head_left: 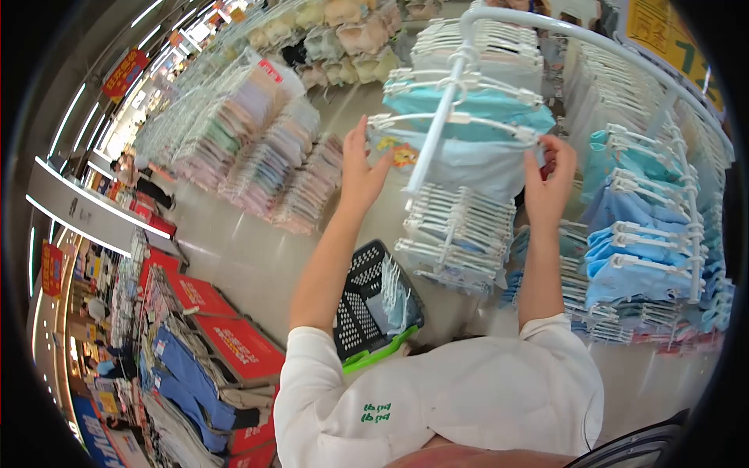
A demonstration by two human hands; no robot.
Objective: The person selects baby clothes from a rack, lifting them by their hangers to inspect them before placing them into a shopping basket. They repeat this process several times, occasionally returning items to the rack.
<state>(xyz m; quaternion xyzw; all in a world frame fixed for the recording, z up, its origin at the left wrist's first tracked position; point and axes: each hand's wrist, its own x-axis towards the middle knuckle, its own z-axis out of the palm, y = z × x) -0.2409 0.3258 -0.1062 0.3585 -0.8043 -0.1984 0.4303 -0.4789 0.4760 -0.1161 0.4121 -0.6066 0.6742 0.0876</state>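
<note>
A pair of light blue underpants (468, 160) with a small cartoon print hangs from a white clip hanger (445, 118) on the front arm of the rack. My left hand (363, 175) is at the left end, its thumb by the print and its fingers along the edge. At the opposite end, my right hand (552, 175) closes round the clipped corner, fingers curled. Right behind hang turquoise underpants (484, 105) on another hanger. Below my hands, several white hangers (452, 226) with pale garments crowd a lower arm.
A dark shopping basket (355, 273) with a green handle holds hangered pale blue garments (386, 308). White rack tubing (593, 35) curves overhead. More blue underwear (640, 234) hangs at right, pastel garments (273, 156) at left. A red-sided bin (234, 343) holds folded trousers.
</note>
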